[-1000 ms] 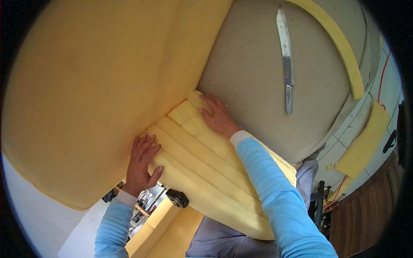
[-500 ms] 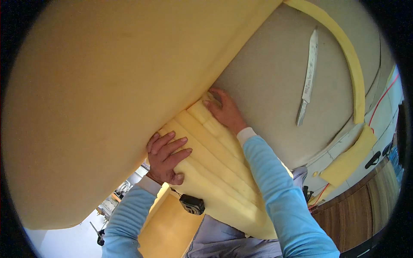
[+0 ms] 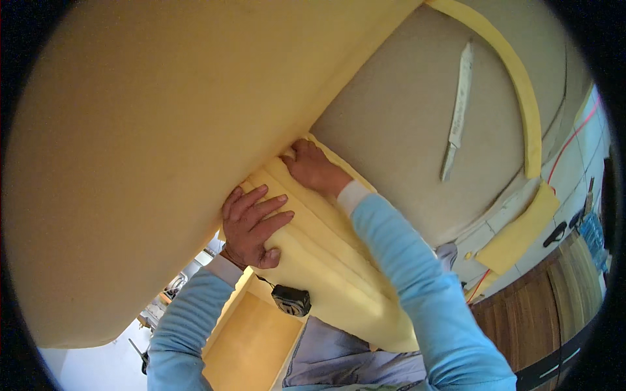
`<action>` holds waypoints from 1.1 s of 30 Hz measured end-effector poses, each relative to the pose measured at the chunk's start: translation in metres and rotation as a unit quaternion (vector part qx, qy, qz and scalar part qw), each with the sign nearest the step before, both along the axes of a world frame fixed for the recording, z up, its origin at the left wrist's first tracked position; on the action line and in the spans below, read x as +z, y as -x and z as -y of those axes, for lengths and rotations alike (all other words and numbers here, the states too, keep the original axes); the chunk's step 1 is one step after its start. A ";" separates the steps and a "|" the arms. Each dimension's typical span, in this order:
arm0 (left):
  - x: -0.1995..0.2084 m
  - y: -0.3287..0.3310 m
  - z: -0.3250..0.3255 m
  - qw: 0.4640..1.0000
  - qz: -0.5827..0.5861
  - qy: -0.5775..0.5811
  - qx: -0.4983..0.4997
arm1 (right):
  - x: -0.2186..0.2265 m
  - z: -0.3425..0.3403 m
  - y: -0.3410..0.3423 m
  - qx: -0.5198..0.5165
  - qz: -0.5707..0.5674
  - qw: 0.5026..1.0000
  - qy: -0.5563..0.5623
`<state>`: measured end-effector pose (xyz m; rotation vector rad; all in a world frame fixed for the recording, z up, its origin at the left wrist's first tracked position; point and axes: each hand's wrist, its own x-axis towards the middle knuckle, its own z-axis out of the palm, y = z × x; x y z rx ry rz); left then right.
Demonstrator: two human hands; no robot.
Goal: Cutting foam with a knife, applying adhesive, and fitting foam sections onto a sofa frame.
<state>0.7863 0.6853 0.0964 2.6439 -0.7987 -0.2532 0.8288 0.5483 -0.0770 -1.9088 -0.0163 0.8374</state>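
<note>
Several long yellow foam strips (image 3: 326, 251) lie side by side, their far ends meeting the lower edge of a large upright yellow foam panel (image 3: 163, 143). My left hand (image 3: 251, 225) rests flat on the foam at the left, fingers spread, beside the panel's edge. Farther up, my right hand (image 3: 314, 166) presses onto the strips near the panel; its fingertips are bent down and partly hidden in the foam. A black tape measure (image 3: 291, 300) hangs against the near side of the foam, below my left hand.
A long-bladed knife (image 3: 460, 107) lies on the beige padded surface (image 3: 391, 130) to the right. A curved yellow foam strip (image 3: 525, 91) borders that surface. A foam offcut (image 3: 515, 231) and a red cord (image 3: 568, 144) are at the right, over the tiled floor.
My right hand has shifted left from the outer strip onto the middle strips, its fingers now bent down. My left hand stays in about the same place.
</note>
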 end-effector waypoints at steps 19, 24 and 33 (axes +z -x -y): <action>0.002 0.001 -0.007 1.000 0.020 -0.015 0.007 | 0.012 0.056 0.019 -0.023 -0.130 0.978 -0.164; -0.003 0.000 -0.005 0.999 0.026 -0.035 -0.006 | 0.012 0.079 0.041 0.064 -0.167 0.969 -0.171; -0.004 -0.004 -0.006 0.999 0.018 -0.041 -0.018 | 0.004 0.142 0.111 0.035 -0.193 0.977 -0.080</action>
